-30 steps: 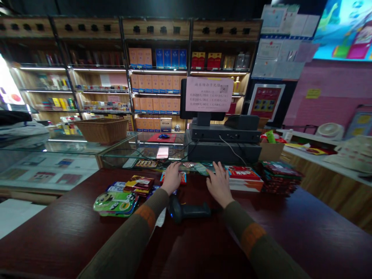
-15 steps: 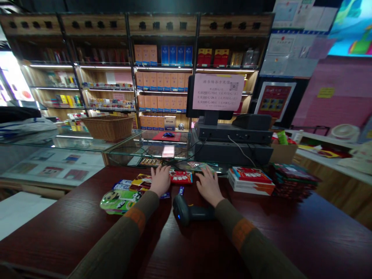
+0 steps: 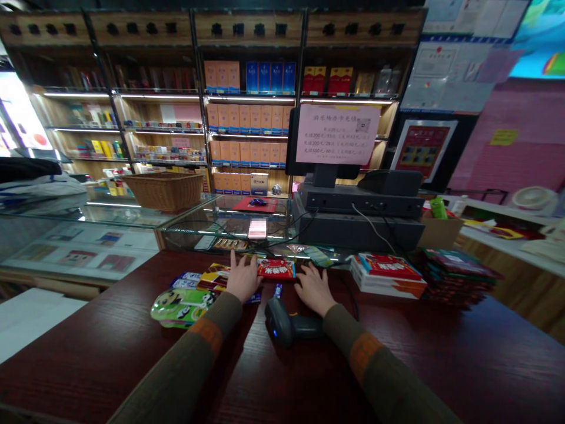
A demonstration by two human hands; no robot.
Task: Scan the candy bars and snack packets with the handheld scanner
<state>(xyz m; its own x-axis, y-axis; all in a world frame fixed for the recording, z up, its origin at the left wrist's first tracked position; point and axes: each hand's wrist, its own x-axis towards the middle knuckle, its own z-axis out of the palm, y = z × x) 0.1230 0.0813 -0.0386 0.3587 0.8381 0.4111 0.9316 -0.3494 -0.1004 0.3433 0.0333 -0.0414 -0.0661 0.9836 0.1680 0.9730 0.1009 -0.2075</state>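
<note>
A red packet [image 3: 278, 269] with white characters lies on the dark wooden counter between my hands. My left hand [image 3: 242, 279], fingers spread, is at its left end, beside some yellow-and-brown packets [image 3: 215, 275]. Near its right end, my right hand [image 3: 315, 288] also has its fingers apart and rests low over the counter. Whether either hand touches the packet, I cannot tell. A small blue wrapped piece [image 3: 278, 290] sits just below the red packet. Closer to me is a dark barcode scanner [image 3: 282, 324] lying on its side. A green panda-print package [image 3: 182, 307] is left of my left hand.
To the right stand stacked red-and-white boxes [image 3: 388, 275] and a pile of dark packets [image 3: 457, 277]. A register with a screen and paper sign [image 3: 338, 135] rises behind. A wicker basket [image 3: 166, 191] stands on the glass case, with stocked shelves beyond.
My right hand has drawn slightly toward me, its fingertips now lower. My left hand stays nearly in place, its fingers a little more spread. The view has shifted slightly.
</note>
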